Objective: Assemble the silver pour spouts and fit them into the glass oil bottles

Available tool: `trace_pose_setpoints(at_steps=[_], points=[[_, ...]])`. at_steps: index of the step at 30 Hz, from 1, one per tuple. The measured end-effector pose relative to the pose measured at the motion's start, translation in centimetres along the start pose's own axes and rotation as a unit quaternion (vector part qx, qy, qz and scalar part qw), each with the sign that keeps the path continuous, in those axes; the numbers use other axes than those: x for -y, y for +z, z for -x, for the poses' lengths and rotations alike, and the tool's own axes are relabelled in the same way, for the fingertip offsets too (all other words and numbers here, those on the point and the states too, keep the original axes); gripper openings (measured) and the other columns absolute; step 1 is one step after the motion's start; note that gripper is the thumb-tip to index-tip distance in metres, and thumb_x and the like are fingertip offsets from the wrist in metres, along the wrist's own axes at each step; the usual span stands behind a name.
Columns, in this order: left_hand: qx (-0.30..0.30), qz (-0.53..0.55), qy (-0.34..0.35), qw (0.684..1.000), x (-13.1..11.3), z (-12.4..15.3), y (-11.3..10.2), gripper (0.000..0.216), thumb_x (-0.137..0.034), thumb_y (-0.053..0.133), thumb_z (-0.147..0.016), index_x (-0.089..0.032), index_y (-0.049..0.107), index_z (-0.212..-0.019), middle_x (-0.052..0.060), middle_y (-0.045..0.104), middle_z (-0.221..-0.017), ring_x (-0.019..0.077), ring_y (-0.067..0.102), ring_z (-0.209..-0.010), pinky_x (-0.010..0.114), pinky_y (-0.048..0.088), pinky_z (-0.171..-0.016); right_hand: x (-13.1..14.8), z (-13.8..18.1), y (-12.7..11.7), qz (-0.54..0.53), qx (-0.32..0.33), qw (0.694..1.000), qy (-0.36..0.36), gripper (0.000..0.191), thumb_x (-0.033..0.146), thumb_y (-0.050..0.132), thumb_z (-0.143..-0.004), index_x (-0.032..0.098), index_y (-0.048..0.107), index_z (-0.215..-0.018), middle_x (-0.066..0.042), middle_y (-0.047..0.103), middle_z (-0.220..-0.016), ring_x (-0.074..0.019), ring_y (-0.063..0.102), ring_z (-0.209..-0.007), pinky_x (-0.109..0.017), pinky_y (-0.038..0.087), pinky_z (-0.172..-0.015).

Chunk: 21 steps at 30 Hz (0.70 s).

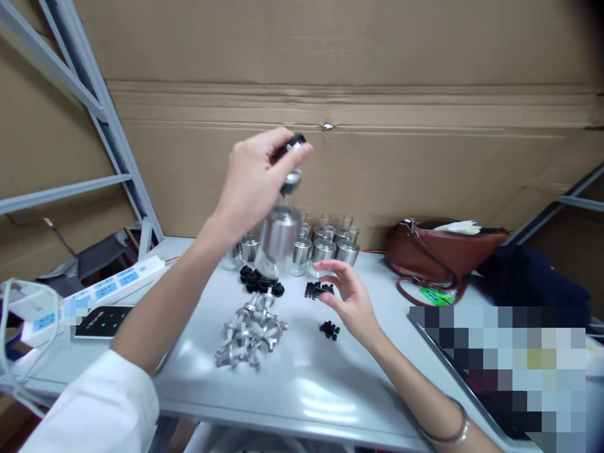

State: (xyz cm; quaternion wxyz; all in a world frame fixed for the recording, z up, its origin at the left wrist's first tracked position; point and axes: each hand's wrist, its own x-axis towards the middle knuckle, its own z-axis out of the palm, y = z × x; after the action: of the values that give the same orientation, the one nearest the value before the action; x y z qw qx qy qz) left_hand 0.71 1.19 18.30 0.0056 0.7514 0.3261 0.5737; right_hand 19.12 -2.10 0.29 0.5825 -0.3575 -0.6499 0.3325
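My left hand [257, 179] is raised above the table, its fingers closed on the black and silver top of a bottle-like part [283, 220] with a metal collar and a clear glass body that hangs below it. My right hand [346, 296] hovers low over the table, fingers spread and curled, holding nothing, right beside a small cluster of black pieces [319, 289]. A second little heap of black bits [329, 329] lies near its wrist. Round black caps [258, 280] and a pile of silver metal fittings [250, 330] lie under the raised part.
Several metal-topped glass jars [325, 248] stand at the back of the grey table [302, 390]. A brown bag [436, 255] and dark cloth [533, 283] lie at right, a white power strip [113, 283] and black device [101, 321] at left. Cardboard [330, 75] lines the wall.
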Motion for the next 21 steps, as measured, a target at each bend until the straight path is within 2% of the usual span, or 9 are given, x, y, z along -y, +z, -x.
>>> trace_pose_setpoints(at_steps=[5,7,9,11,12,14,16,18,21], points=[[0.129,0.053,-0.02,0.99,-3.2,5.7,0.9,0.029,-0.034,0.054,-0.086,-0.018,0.051,-0.062,-0.004,0.05,-0.058,0.0094,0.047,-0.059,0.024,0.036,-0.058,0.7,1.5,1.0,-0.079,0.147,0.986,0.016,0.102,0.065,0.08,-0.04,0.024,0.042,-0.125,-0.014,0.054,-0.128,-0.0309,0.05,-0.122,-0.044,0.041,-0.102],[0.127,0.084,-0.044,0.987,-3.4,7.2,1.5,0.027,-0.033,0.055,-0.085,-0.019,0.049,-0.062,-0.004,0.051,-0.061,0.0095,0.046,-0.06,0.025,0.037,-0.06,1.5,2.1,1.6,-0.069,0.189,0.978,0.049,0.091,0.057,0.083,-0.046,0.021,0.047,-0.12,-0.013,0.061,-0.116,-0.0301,0.058,-0.111,-0.045,0.045,-0.096],[0.138,0.162,-0.082,0.974,-3.2,8.1,2.2,0.023,-0.033,0.056,-0.084,-0.019,0.05,-0.066,-0.003,0.053,-0.065,0.0099,0.048,-0.063,0.025,0.039,-0.062,2.3,2.3,1.9,-0.056,0.222,0.971,0.069,0.061,0.047,0.08,-0.057,0.018,0.056,-0.105,-0.009,0.067,-0.097,-0.0257,0.064,-0.091,-0.042,0.051,-0.084],[0.206,0.307,-0.137,0.919,-2.5,8.5,2.8,0.022,-0.036,0.058,-0.083,-0.019,0.051,-0.07,-0.001,0.057,-0.068,0.0108,0.053,-0.066,0.026,0.043,-0.065,2.8,2.2,2.0,-0.067,0.271,0.958,0.071,0.04,0.043,0.074,-0.063,0.017,0.06,-0.09,-0.006,0.067,-0.083,-0.0211,0.063,-0.077,-0.038,0.053,-0.074],[0.262,0.389,-0.167,0.867,-2.0,8.7,3.1,0.024,-0.039,0.06,-0.081,-0.019,0.051,-0.071,0.0,0.059,-0.069,0.0115,0.056,-0.066,0.027,0.045,-0.066,2.9,2.1,1.9,-0.085,0.31,0.944,0.072,0.037,0.043,0.073,-0.063,0.017,0.061,-0.087,-0.006,0.067,-0.081,-0.0197,0.063,-0.074,-0.036,0.053,-0.071],[0.38,0.523,-0.211,0.734,-0.8,9.1,3.7,0.032,-0.045,0.067,-0.073,-0.018,0.051,-0.068,0.0,0.06,-0.065,0.0133,0.06,-0.062,0.03,0.048,-0.066,2.7,1.9,1.8,-0.152,0.404,0.897,0.092,0.04,0.047,0.071,-0.063,0.017,0.061,-0.088,-0.005,0.068,-0.081,-0.0192,0.064,-0.073,-0.035,0.054,-0.069],[0.441,0.585,-0.226,0.642,0.6,9.7,4.4,0.04,-0.049,0.075,-0.061,-0.018,0.05,-0.063,-0.001,0.058,-0.057,0.0148,0.061,-0.056,0.032,0.05,-0.063,2.2,2.1,1.7,-0.248,0.489,0.824,0.143,0.045,0.051,0.071,-0.062,0.018,0.059,-0.09,-0.004,0.068,-0.077,-0.0194,0.067,-0.07,-0.035,0.056,-0.067],[0.46,0.594,-0.223,0.621,1.8,10.7,5.2,0.047,-0.055,0.078,-0.05,-0.019,0.049,-0.057,-0.001,0.055,-0.05,0.0171,0.062,-0.056,0.032,0.051,-0.061,1.2,2.7,1.8,-0.348,0.552,0.726,0.219,0.05,0.055,0.074,-0.056,0.019,0.057,-0.087,-0.001,0.066,-0.068,-0.0195,0.068,-0.063,-0.036,0.056,-0.065],[0.477,0.566,-0.213,0.638,2.7,12.0,6.1,0.053,-0.063,0.078,-0.04,-0.019,0.048,-0.047,0.003,0.057,-0.049,0.0194,0.063,-0.061,0.034,0.052,-0.061,-0.5,3.6,2.1,-0.407,0.601,0.601,0.335,0.058,0.057,0.079,-0.044,0.022,0.055,-0.084,0.002,0.066,-0.062,-0.0185,0.067,-0.056,-0.039,0.056,-0.071]])
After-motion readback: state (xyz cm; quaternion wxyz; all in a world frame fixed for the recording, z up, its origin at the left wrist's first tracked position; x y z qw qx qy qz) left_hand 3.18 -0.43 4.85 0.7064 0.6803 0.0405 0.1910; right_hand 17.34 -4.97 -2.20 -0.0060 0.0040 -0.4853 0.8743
